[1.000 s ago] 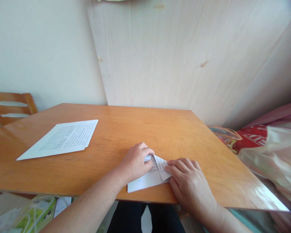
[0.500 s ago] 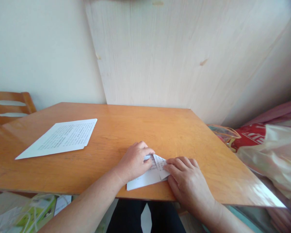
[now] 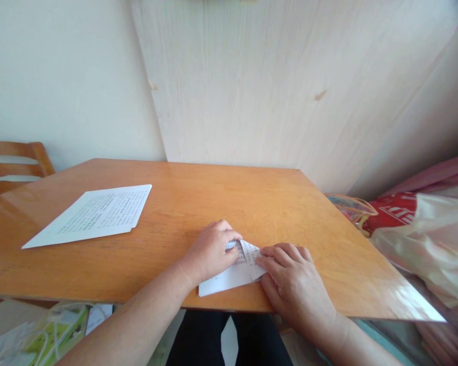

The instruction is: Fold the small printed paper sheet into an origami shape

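Observation:
A folded white sheet of printed paper [image 3: 241, 269] lies near the front edge of the wooden table [image 3: 183, 203]. My left hand [image 3: 210, 251] rests on its left part, fingers curled over a fold at the top. My right hand [image 3: 292, 284] lies flat on its right part, fingertips pressing the folded flap. Much of the paper is hidden under both hands. A second printed sheet [image 3: 95, 214] lies flat and unfolded at the table's left, away from both hands.
A pale wooden board [image 3: 275, 81] leans against the wall behind the table. A wooden chair [image 3: 15, 163] stands at the left. Plastic bags [image 3: 416, 229] sit to the right of the table. A green and white bag [image 3: 49, 330] lies below the table's front left.
Both hands stay on the folded paper; the view has shifted slightly, with no clear change in the fold.

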`<state>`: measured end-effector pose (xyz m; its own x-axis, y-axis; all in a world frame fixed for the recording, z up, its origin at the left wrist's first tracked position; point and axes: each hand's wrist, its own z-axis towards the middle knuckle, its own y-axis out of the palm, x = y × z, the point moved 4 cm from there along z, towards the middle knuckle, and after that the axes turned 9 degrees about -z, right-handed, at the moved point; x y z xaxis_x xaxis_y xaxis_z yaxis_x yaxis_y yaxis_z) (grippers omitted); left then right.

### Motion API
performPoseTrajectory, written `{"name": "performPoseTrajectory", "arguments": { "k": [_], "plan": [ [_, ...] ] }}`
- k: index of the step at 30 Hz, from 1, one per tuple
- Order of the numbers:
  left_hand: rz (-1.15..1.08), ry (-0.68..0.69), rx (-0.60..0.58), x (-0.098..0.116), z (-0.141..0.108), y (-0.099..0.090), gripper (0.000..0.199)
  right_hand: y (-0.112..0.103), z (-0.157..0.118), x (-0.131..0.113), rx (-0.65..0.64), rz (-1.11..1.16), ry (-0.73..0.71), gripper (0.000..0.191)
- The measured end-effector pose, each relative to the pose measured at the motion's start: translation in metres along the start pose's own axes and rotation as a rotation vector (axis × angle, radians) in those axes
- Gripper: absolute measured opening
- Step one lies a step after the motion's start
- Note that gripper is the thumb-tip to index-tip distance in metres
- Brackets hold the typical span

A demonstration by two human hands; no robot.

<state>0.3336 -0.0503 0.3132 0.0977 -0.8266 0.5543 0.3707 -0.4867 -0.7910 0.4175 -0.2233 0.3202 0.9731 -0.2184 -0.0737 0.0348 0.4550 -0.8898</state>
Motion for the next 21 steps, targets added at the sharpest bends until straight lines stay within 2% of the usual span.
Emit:
{"name": "performPoseTrajectory", "arguments": {
  "k": [14,21],
  "plan": [
    [0.015,0.004,0.005,-0.0004,0.0002,0.0010,0.027,0.0028,-0.0049,-0.0016,-0.053,-0.008,0.014,0.024],
    [0.013,0.003,0.007,-0.0008,-0.0004,0.0004,0.029,-0.0021,-0.0058,-0.0063,-0.080,-0.001,-0.011,0.018]
  ]
}}
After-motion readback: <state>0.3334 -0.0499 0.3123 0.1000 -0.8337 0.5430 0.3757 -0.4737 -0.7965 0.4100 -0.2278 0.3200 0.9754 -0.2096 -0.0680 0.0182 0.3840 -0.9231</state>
